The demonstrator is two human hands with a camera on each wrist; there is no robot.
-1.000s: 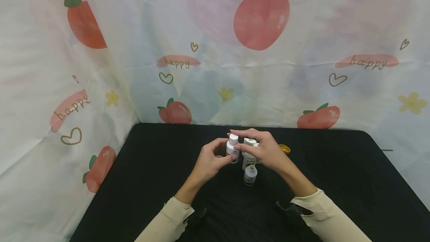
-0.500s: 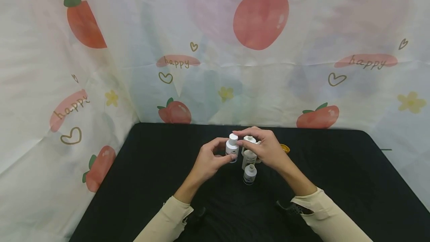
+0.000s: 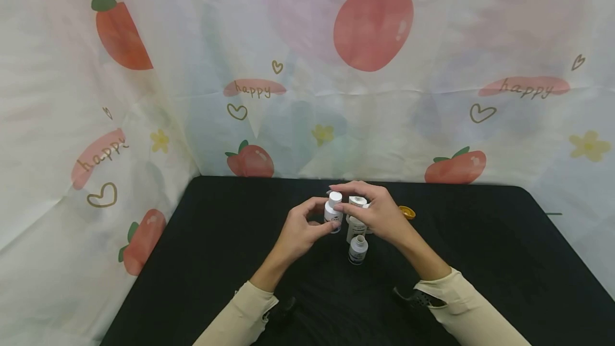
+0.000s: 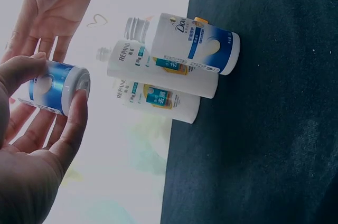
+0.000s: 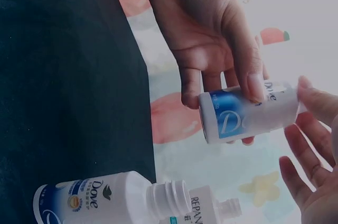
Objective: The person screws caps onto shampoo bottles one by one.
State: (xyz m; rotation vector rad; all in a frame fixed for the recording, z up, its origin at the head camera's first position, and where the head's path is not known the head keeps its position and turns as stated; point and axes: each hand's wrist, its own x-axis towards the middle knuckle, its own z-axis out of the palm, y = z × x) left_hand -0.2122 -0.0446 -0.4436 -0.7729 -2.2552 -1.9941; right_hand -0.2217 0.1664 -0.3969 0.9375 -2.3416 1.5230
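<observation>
Raised over the table, a small white and blue Dove bottle (image 3: pixel 330 219) lies between my left hand's (image 3: pixel 299 231) thumb and fingers, its white cap (image 3: pixel 335 196) uppermost. The right hand (image 3: pixel 386 217) pinches at that cap, thumb on the near side and index finger behind it. In the right wrist view the right thumb (image 5: pixel 309 91) meets the bottle's cap end. Beneath the right hand stands another Dove bottle (image 4: pixel 208 44), uncapped, its threaded neck bare. Two white Repano bottles (image 4: pixel 158 71) stand behind it, partly covered by the hand in the head view.
A yellow-orange cap (image 3: pixel 407 212) lies on the black table (image 3: pixel 230 250) just right of the right hand. A printed fabric backdrop (image 3: pixel 298 132) rises along the table's back and left edges.
Half a second ago the right fingers had drawn slightly right, off the cap; now they are back around it. The left hand and its bottle have barely shifted.
</observation>
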